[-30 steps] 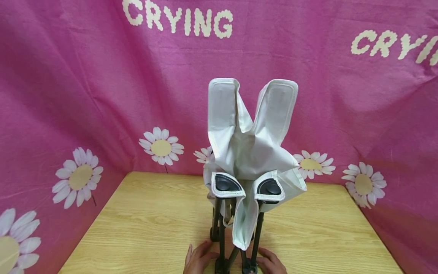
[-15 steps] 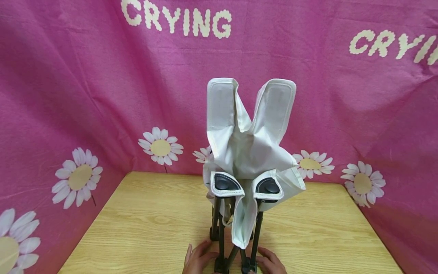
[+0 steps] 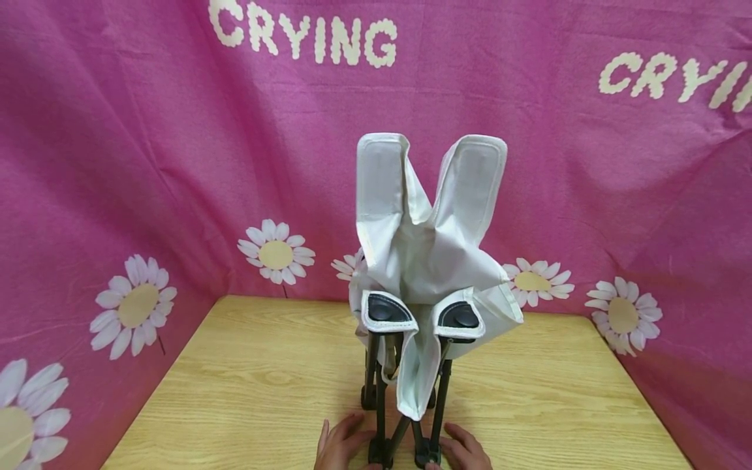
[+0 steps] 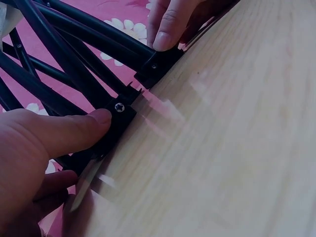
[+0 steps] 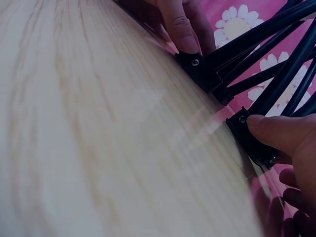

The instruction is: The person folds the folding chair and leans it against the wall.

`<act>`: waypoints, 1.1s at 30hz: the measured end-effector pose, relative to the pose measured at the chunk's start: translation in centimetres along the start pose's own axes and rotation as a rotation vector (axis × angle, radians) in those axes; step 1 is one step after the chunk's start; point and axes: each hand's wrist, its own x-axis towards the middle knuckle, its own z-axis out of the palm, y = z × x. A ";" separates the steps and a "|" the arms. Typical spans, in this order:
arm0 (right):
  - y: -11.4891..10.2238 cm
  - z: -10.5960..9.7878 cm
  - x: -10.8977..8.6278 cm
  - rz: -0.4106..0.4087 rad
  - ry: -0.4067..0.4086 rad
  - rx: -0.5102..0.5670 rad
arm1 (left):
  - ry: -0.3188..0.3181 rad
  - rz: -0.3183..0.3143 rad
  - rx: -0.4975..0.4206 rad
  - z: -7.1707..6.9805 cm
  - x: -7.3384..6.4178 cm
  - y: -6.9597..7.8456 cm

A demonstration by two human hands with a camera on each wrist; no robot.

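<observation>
A partly folded camping chair with white fabric and black tubular legs stands upright in the middle of the head view. Its two front feet are near the lower edge there. My left hand holds the left front foot, thumb against its screw side, other fingers behind. On the other side, my right hand grips the right front foot in the same way, its thumb beside the screw. The two feet are a small gap apart. Most of the seat's underside is hidden by drooping fabric.
The chair stands on a light wood-grain table. Behind and at both sides hangs a pink cloth with daisies and pale lettering. The table's back edge lies a little beyond the chair.
The chair's front black corners and the hanging fabric tip sit slightly higher in the head view, as the chair shifts a little. Both hands keep nearly the same place at the feet.
</observation>
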 end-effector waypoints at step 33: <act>-1.4 -0.6 0.8 0.078 -0.118 -0.076 | -0.010 -0.049 0.073 0.8 0.4 0.2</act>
